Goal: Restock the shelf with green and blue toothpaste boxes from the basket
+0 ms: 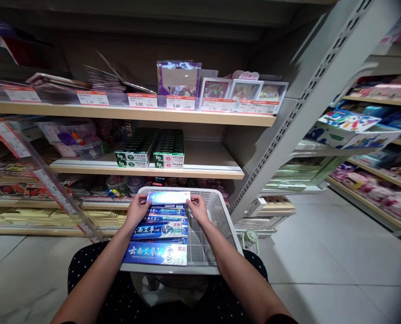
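Observation:
A white plastic basket rests on my lap and holds a row of several blue toothpaste boxes. At the far end of that row, my left hand and my right hand grip the two ends of one pale blue toothpaste box, lifted slightly above the others. Fingers of both hands are curled on the box. Straight ahead, two stacks of green toothpaste boxes stand on the middle shelf.
Wooden shelves with orange price tags face me, the top one carrying framed items. A grey slotted upright leans at right. Tiled floor opens to the right, with more stocked shelves beyond. A clear label strip slants at left.

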Demonstrator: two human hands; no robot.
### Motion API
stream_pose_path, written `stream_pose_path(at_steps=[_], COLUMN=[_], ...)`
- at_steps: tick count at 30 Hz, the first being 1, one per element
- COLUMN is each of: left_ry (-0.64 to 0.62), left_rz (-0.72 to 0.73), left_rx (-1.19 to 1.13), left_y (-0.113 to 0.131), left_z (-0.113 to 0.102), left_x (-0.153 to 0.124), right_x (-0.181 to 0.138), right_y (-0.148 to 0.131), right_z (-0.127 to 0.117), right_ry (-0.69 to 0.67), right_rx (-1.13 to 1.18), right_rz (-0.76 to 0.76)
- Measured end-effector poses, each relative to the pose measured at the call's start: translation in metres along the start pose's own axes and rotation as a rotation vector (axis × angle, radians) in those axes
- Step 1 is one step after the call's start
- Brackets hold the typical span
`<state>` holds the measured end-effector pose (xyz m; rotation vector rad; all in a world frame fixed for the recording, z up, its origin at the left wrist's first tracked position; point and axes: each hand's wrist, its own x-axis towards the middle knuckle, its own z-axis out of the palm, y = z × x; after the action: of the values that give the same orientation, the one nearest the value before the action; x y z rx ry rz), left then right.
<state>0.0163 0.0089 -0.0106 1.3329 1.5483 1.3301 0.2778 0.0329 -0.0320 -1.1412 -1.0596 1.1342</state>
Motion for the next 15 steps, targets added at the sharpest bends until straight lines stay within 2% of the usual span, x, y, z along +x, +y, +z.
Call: stream_pose_path(at_steps=[5,10,15], left_ry=[-0.034,-0.146,-0.152], left_rz=[-0.065,-0.13,-0.138], left_rx=[-0.054,0.09,0.151], left_y=[0.001,0.018,0.027], left_z=[0.001,-0.001,-0.004], left_x=[-0.001,-0.004,-0.008], right_x=[-0.002,-0.008,-0.007], right_y=[-0.013,-0.024,-0.023], right_z=[-0.004,-0.002,-0.006], right_ry=[-0.115,-0.205,-0.315], right_rx=[0.03,-0.102,-0.13], right_rz=[0.035,0.019,0.041])
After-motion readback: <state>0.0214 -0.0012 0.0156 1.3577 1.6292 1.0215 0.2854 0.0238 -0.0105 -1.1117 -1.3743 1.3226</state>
